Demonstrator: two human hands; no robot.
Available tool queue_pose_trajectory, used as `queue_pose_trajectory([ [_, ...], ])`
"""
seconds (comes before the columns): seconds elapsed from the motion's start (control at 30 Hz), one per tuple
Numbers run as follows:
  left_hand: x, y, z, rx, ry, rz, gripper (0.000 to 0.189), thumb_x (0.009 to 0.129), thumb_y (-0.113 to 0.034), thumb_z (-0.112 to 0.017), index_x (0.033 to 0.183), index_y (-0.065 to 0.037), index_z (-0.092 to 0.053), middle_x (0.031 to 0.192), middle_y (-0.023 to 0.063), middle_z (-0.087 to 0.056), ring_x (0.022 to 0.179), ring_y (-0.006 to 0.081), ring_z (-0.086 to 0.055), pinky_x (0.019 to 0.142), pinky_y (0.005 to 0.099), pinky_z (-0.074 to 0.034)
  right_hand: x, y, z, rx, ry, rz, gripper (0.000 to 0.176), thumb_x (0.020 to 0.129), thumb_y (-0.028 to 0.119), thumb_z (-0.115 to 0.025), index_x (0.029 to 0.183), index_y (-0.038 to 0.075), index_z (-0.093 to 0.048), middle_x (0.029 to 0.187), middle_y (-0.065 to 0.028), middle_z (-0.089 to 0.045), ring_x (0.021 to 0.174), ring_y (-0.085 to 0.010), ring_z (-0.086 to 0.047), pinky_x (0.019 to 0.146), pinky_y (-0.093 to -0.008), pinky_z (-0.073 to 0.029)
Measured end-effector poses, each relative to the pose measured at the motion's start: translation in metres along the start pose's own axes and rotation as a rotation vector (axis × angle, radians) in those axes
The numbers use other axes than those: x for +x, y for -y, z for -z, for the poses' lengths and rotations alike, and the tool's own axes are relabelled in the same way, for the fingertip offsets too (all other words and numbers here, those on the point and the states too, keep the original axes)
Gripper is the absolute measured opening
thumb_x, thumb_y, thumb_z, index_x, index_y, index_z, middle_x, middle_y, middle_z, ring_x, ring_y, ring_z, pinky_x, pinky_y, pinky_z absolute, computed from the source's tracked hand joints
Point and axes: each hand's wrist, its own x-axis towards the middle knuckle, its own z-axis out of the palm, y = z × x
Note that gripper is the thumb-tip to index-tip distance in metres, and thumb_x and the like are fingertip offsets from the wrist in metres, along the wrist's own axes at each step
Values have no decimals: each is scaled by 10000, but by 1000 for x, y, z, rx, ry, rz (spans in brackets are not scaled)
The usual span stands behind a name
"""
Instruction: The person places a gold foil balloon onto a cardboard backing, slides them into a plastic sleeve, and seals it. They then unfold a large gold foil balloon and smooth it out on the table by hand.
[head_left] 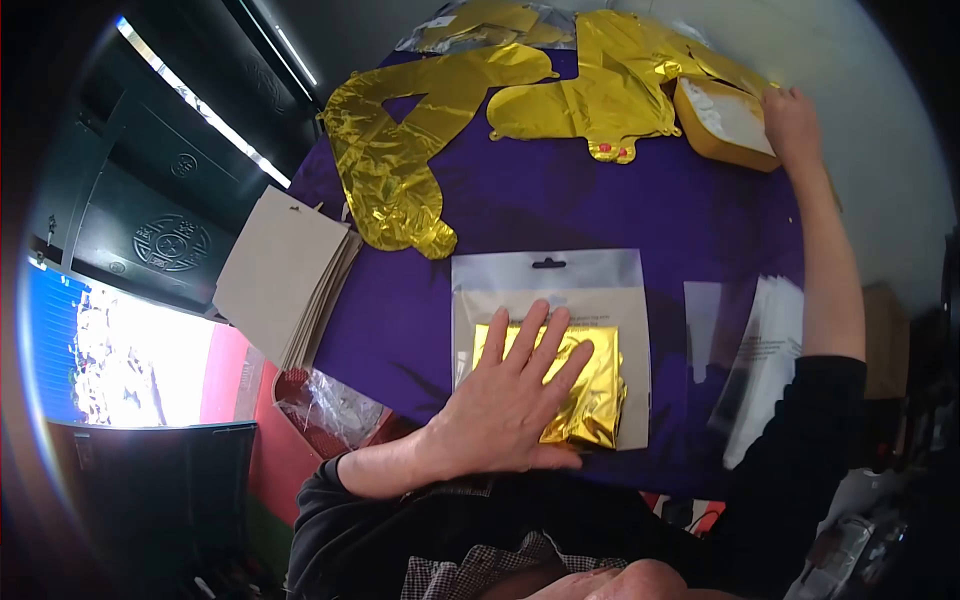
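My left hand (pixel 510 400) lies flat with fingers spread on a folded gold foil balloon (pixel 592 395). Under that is a clear plastic packaging bag (pixel 545 270) with a hang hole and a beige printed card inside. At the far right, my right hand (pixel 792 125) is at the rim of a yellow tub (pixel 725 150) holding white material (pixel 728 112). Its fingers are curled in, and what they pinch is hidden from this view.
Flat gold foil balloons (pixel 400 150) lie across the back of the purple tablecloth (pixel 560 205). A stack of beige cards (pixel 285 260) stands at left, above a red basket (pixel 330 440) with crumpled clear plastic. Clear bags (pixel 765 365) lie in a pile at right.
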Motion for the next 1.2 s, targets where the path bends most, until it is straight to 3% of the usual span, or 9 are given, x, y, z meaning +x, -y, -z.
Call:
queue_pose_trajectory([
  [0.03,0,0,-3,10,-34,3,1051,735,-744,-580,1418,22,-349,1453,347,-285,1374,518,-234,1072,661,-204,3,11,23,-2,4,-2,144,902,171,-571,870,34,-603,765,-222,-642,776,-401,-646,656,-521,-496],
  [0.1,-1,-1,-6,49,-87,-2,1016,766,-738,-550,1418,15,-352,1455,336,-292,1374,510,-242,1079,651,-206,0,43,71,121,101,-271,142,958,205,-538,932,65,-545,701,-208,-619,663,-383,-634,576,-497,-488],
  [0.27,-4,-1,-16,111,-139,-25,959,813,-728,-494,1424,-2,-354,1457,322,-302,1367,507,-260,1085,641,-202,-55,103,180,309,72,-84,81,954,171,-557,944,95,-529,582,-171,-557,522,-361,-586,461,-433,-437],
  [0.4,-5,1,-25,153,-194,-46,965,824,-738,-469,1428,4,-347,1448,329,-306,1365,507,-260,1094,632,-180,-107,156,271,727,302,-169,109,893,61,-564,1001,56,-548,626,-155,-559,586,-350,-589,538,-440,-453],
  [0.53,-5,-1,-24,197,-206,-49,1016,805,-775,-449,1431,19,-339,1450,334,-299,1381,491,-240,1113,614,-158,-154,185,317,850,381,-105,158,836,17,-592,993,18,-574,647,-155,-569,595,-335,-587,556,-428,-455],
  [0.77,-3,-3,-24,319,-185,-40,1037,813,-813,-358,1453,2,-327,1484,306,-278,1414,464,-201,1134,610,-115,-189,218,331,923,377,-135,158,800,14,-646,955,-1,-619,612,-129,-575,555,-302,-588,523,-406,-454],
  [0.93,-1,-3,-25,401,-145,-12,882,914,-711,-283,1487,-41,-274,1518,272,-246,1435,438,-169,1150,599,-74,-189,228,321,895,337,-95,148,794,23,-658,937,0,-629,572,-102,-568,509,-285,-580,496,-390,-452],
  [1.13,2,-4,-26,301,-150,-16,851,921,-678,-346,1492,-53,-259,1529,254,-231,1441,426,-157,1153,594,-83,-184,231,315,855,339,-50,132,796,27,-661,921,-6,-633,505,-81,-532,439,-261,-549,447,-370,-432],
  [1.2,3,-4,-26,277,-152,-22,852,917,-676,-364,1488,-52,-264,1529,252,-231,1440,426,-157,1152,595,-91,-182,231,315,853,293,-19,74,775,26,-632,798,-9,-571,471,-72,-498,417,-253,-534,419,-358,-409],
])
